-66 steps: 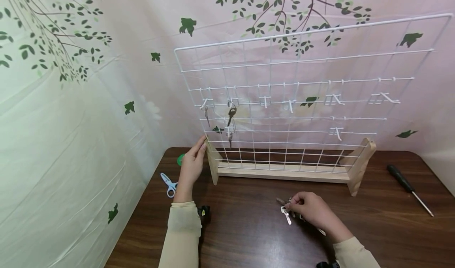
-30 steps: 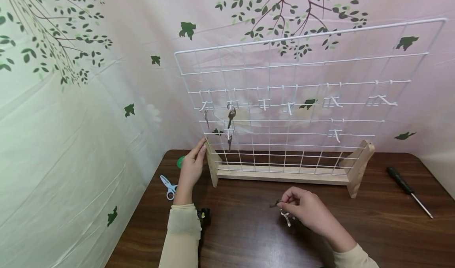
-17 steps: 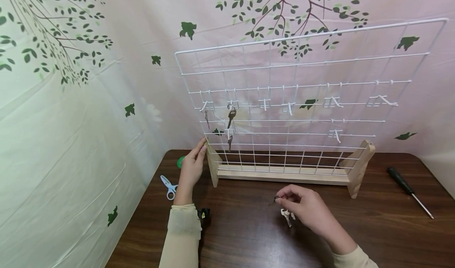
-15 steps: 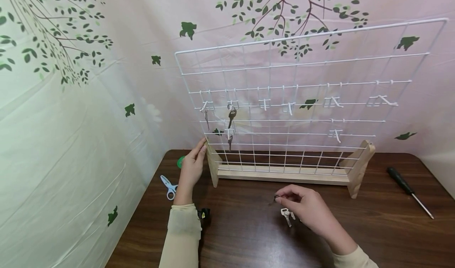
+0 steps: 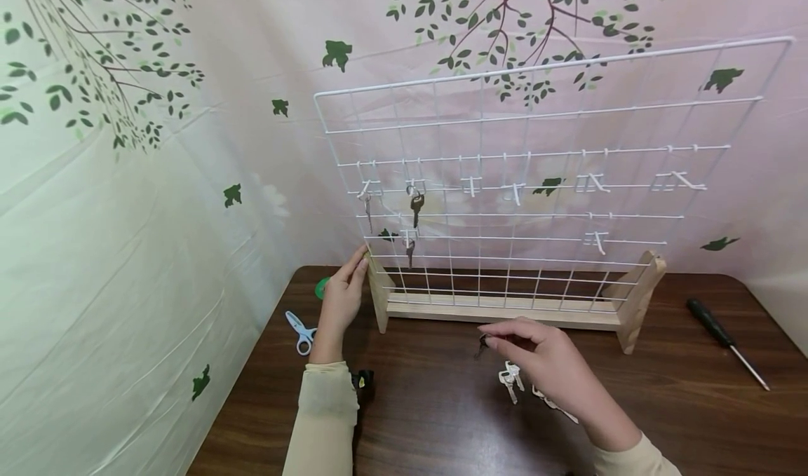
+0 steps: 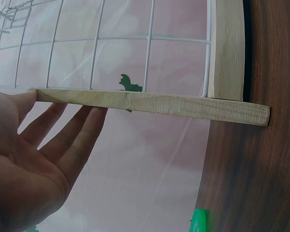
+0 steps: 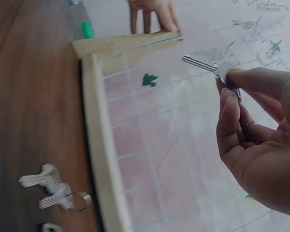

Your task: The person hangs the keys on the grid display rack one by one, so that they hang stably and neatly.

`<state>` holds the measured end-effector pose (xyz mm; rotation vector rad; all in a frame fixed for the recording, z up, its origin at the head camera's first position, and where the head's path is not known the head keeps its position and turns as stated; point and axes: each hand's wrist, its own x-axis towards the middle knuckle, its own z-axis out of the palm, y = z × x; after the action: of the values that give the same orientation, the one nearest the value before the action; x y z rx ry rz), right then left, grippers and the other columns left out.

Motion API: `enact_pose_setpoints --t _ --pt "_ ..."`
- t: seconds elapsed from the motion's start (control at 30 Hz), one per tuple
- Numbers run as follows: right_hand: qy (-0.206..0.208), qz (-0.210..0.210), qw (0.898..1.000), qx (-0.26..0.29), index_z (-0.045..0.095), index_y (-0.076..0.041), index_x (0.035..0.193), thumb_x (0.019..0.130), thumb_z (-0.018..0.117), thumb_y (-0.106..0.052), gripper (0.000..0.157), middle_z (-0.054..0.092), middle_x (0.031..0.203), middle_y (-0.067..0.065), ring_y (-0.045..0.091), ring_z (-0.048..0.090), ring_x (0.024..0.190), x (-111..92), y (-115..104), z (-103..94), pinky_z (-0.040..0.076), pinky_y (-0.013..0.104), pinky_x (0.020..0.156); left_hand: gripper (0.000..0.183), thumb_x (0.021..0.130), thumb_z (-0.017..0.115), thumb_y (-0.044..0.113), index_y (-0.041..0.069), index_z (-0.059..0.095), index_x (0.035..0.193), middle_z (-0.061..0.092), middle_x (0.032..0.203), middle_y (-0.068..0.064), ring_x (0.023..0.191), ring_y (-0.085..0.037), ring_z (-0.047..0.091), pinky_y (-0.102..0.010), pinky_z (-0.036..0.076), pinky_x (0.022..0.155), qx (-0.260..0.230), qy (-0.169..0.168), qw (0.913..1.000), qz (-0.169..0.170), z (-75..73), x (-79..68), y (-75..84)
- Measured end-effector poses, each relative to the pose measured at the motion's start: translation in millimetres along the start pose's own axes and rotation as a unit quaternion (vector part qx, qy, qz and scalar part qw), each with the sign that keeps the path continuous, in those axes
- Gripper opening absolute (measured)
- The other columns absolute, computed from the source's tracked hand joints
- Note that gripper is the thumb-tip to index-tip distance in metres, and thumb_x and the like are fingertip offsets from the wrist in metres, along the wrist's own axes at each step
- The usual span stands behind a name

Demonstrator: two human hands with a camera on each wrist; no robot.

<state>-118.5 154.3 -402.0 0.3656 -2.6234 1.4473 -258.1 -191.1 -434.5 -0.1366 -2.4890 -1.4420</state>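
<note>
My right hand (image 5: 549, 360) pinches a key (image 7: 200, 64) between thumb and fingertips, raised over the table in front of the rack. In the right wrist view its blade points away from the fingers. My left hand (image 5: 341, 301) grips the wooden left upright (image 6: 154, 104) of the white wire grid rack (image 5: 480, 120), thumb on one side and fingers on the other. Below the right hand, loose keys (image 5: 508, 381) lie on the table, with more keys (image 5: 555, 404) partly behind the wrist. Three hooks at the rack's left carry hanging keys (image 5: 416, 209).
Several bare white hooks (image 5: 593, 181) project from the grid's middle and right. A screwdriver (image 5: 713, 325) lies at the table's right. Light blue scissors (image 5: 301, 334) and a green round object (image 5: 321, 288) are by the left arm. A printed curtain (image 5: 246, 132) stands behind.
From among the keys on the table, my right hand has lifted one key and moved up and slightly left toward the rack. The left hand stays on the upright.
</note>
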Motion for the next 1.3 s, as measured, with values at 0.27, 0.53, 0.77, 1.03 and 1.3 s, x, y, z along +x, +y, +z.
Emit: enact_pose_setpoints --t 0.27,0.53,0.77,1.03,1.3 --pt "0.053 -0.101 0.993 0.024 0.083 -0.028 0.118 0.099 0.078 -0.015 0.024 0.078 0.103 -0.010 0.000 0.061 0.083 18.5 -36.6 -15.0 0.051 0.018 0.070 0.046 0.113 0.051 0.044 0.033 0.056 0.157 0.055 0.162 -0.007 0.152 -0.035 0.051 -0.059 0.045 0.123 -0.001 0.002 1.0000 0.004 -0.7 1.5 -0.8" --pt "0.113 -0.095 0.988 0.050 0.083 -0.027 0.114 0.099 0.080 -0.023 0.016 0.082 0.103 -0.007 0.003 0.068 0.082 43.0 -80.1 -29.3 0.056 0.016 0.070 0.045 0.113 0.052 0.044 0.033 0.056 0.157 0.055 0.162 -0.007 0.152 -0.035 0.051 -0.059 0.045 0.123 -0.001 0.001 1.0000 -0.004 -1.7 0.4 1.2" --pt "0.162 -0.118 0.976 0.082 0.084 -0.023 0.115 0.098 0.081 -0.023 0.017 0.075 0.085 -0.006 0.009 0.060 0.067 65.2 -100.5 -28.0 0.046 0.019 0.053 0.046 0.114 0.051 0.043 0.031 0.056 0.157 0.054 0.163 -0.006 0.153 -0.034 0.051 -0.059 0.044 0.123 -0.003 0.001 1.0000 0.000 -0.2 0.3 0.6" --pt "0.228 -0.124 0.958 0.119 0.084 -0.023 0.117 0.099 0.080 -0.024 0.019 0.066 0.072 -0.003 0.009 0.051 0.057 83.2 -109.4 -17.7 0.038 0.021 0.046 0.046 0.113 0.052 0.044 0.030 0.056 0.157 0.055 0.163 -0.006 0.152 -0.034 0.051 -0.059 0.045 0.123 -0.003 0.004 1.0000 0.009 -0.1 0.1 0.8" --pt "0.251 -0.125 0.951 0.129 0.081 -0.020 0.121 0.100 0.079 -0.024 0.022 0.069 0.088 -0.012 0.009 0.051 0.057 94.5 -111.9 -11.4 0.038 0.020 0.046 0.046 0.113 0.051 0.045 0.033 0.055 0.157 0.054 0.163 -0.005 0.153 -0.034 0.051 -0.059 0.045 0.123 0.000 0.002 1.0000 0.003 0.1 -0.4 -0.3"
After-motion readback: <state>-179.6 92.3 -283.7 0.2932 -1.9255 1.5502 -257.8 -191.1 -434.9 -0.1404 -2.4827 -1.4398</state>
